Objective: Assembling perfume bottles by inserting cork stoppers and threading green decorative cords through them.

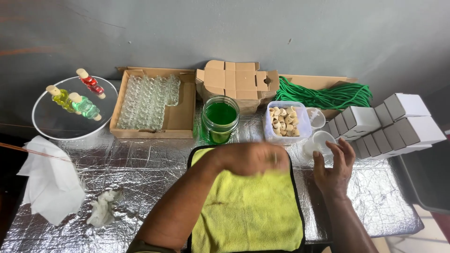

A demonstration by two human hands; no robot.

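Left hand blurred over yellow cloth, reaching right, grip impossible to tell. Right hand spread, palm up, touching small white cup.

The worktop wears crinkled silver foil with a quilted diamond pattern. A yellow-green cloth has a black border. The glass jar holds bright green liquid. Green cord lies coiled beside white and grey boxes. Brown cardboard flats are plain. Pale wooden caps fill a clear tub. Three small bottles are red, yellow and green. The tissue is white.
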